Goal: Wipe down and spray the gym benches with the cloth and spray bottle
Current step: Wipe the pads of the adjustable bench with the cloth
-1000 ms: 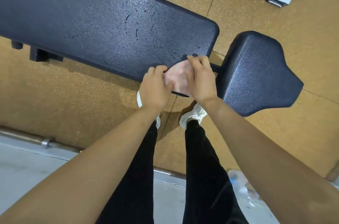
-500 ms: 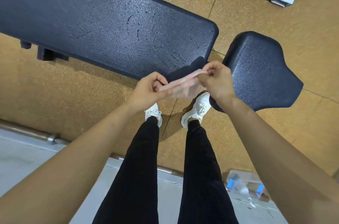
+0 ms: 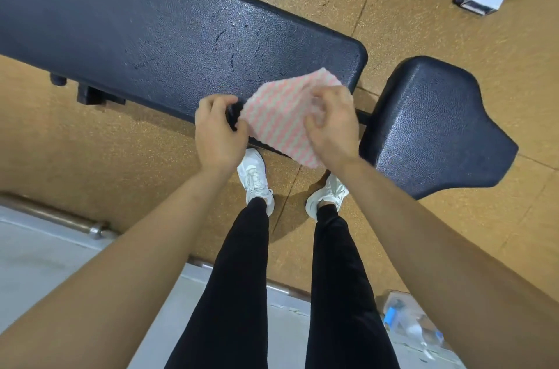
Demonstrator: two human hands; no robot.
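The floor [image 3: 423,21] is tan and speckled. The long black counter [image 3: 151,36] runs away to the left of the fingers, its pad cracked beyond them, and the seat pad [image 3: 432,123] sits just right of them. No writing can be read anywhere. The cloth [image 3: 278,114], pink-and-white checked, is held above the counter's near corner. Half a second ago it was a thin bunched strip; now it is spread flat. The left hand [image 3: 216,132] pinches its left edge, and the right hand [image 3: 331,123] has fingers [image 3: 317,126] closed on its right side.
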